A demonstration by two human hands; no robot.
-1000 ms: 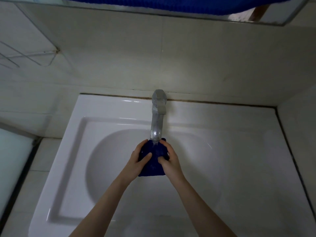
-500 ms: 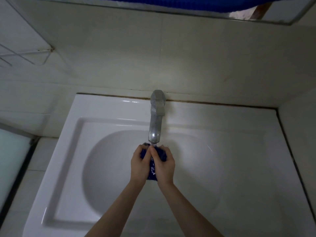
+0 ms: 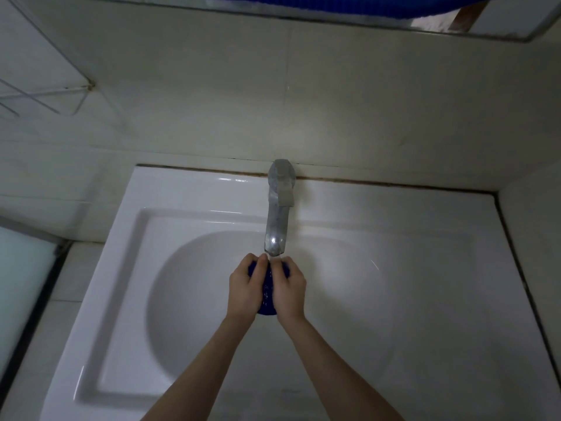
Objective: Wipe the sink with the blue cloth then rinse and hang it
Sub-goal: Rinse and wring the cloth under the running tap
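Rinsing is being carried on | blue cloth point(image 3: 268, 291) is being squeezed into a tighter wad than a second ago, just below the tap point(image 3: 277, 226) spout, over the sink point(image 3: 103, 299) bowl | left hand point(image 3: 246, 288) and right hand point(image 3: 289, 288) are being curled round it | hanging is being left undone.

The white sink point(image 3: 170, 192) bears a grey metal tap point(image 3: 277, 220) standing at its back rim
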